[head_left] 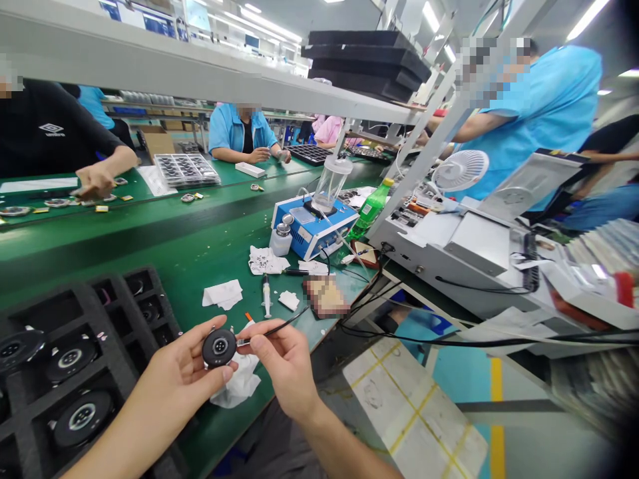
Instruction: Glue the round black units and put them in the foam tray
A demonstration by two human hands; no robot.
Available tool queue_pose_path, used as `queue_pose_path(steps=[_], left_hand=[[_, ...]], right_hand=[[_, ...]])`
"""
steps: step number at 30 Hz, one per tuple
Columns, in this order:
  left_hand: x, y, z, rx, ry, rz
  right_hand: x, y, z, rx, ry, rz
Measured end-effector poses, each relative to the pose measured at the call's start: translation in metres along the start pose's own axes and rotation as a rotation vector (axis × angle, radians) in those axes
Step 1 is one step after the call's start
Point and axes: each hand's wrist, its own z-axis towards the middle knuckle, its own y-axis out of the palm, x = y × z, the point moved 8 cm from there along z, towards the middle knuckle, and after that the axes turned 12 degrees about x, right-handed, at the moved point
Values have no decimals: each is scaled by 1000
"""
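My left hand point(187, 369) holds a round black watch body point(219, 348) by its rim. Its back, with a ringed centre and small metal contacts, faces me. In my right hand point(282, 359) a slim black pen-like tool point(279, 326) is pinched between thumb and fingers. Its metallic tip meets the right edge of the watch body; whether it goes into the edge I cannot tell. Crumpled white tissue point(239, 382) lies just below the hands. To the left, a black foam tray point(117, 326) holds several similar watch bodies point(82, 416) in its compartments.
A blue machine point(317, 229) bears a clear cylinder. Near it stand a white pump bottle point(281, 239) and a green bottle point(372, 209). A syringe point(267, 296) and a tan pad point(327, 297) lie closer. Cables point(424, 332) cross the right side. Co-workers sit across the bench.
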Motion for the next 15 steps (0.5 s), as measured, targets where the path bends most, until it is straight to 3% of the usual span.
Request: queue_pose_path(steps=[9, 15], left_hand=[[1, 0, 0, 13, -5, 4], [16, 4, -8, 34, -67, 23]], right_hand=[[1, -1, 0, 3, 0, -15], [1, 0, 0, -8, -7, -13]])
